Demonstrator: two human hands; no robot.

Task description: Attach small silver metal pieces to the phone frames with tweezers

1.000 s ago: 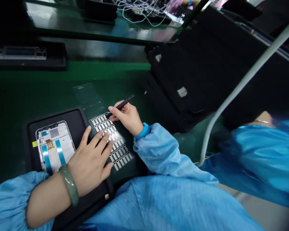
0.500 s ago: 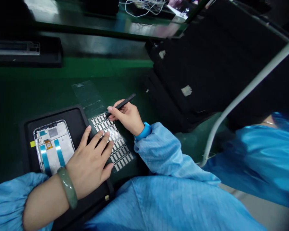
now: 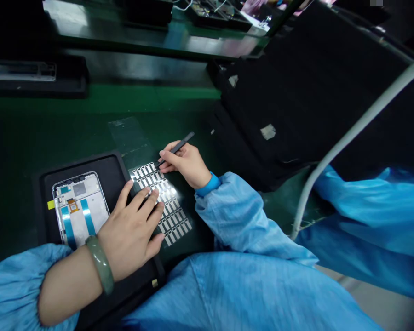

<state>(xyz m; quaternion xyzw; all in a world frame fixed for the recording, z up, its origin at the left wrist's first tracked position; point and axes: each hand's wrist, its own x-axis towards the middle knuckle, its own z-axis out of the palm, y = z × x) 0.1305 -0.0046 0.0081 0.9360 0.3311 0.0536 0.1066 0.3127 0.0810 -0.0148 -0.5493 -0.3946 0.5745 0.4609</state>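
Note:
My left hand lies with fingers spread over the left edge of a sheet of small silvery stickers. In my right hand is a pair of black tweezers, gripped like a pen. Their tips point down at the sheet's far right corner; whether a sticker is between them is too small to tell. To the left, an opened phone frame with teal strips rests in a black tray. My left wrist and sleeve hide its lower part.
A clear plastic film lies beyond the sheet. Another black tray holds a phone part at the far left. Stacked black trays lean at the right, behind a pale curved tube. A blue sleeve of another person shows at the right.
The view has shifted slightly. My left hand stays spread on the sheet, and my right hand keeps the tweezers at its far corner. The other person's sleeve at the right has moved.

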